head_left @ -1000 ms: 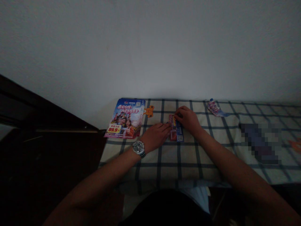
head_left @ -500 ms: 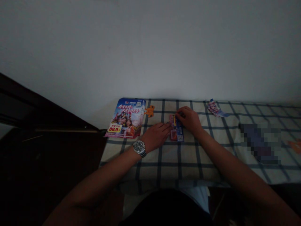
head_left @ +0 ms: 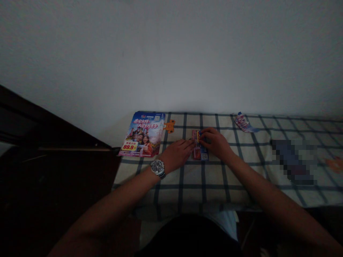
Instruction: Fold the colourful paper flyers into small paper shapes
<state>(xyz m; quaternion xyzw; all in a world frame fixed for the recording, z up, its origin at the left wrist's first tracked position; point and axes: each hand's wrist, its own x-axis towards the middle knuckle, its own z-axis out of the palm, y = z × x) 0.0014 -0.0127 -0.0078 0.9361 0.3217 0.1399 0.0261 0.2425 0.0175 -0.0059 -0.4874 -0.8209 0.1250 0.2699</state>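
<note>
Head view: narrow printed leaflet (head_left: 204,156) lies on the checked cloth (head_left: 171,191), between your 2 hands. Left hand (head_left: 178,154) flat, fingers extended to the leaflet's left edge; right hand (head_left: 215,142) bent at its right side, cannot tell whether pinching. Flyer stack (head_left: 143,135) farther left.

From your head, the single camera looks forward and down across the table (head_left: 171,192) from beyond its near edge, taking in its left edge and, past the far edge, the wall (head_left: 171,64).
</note>
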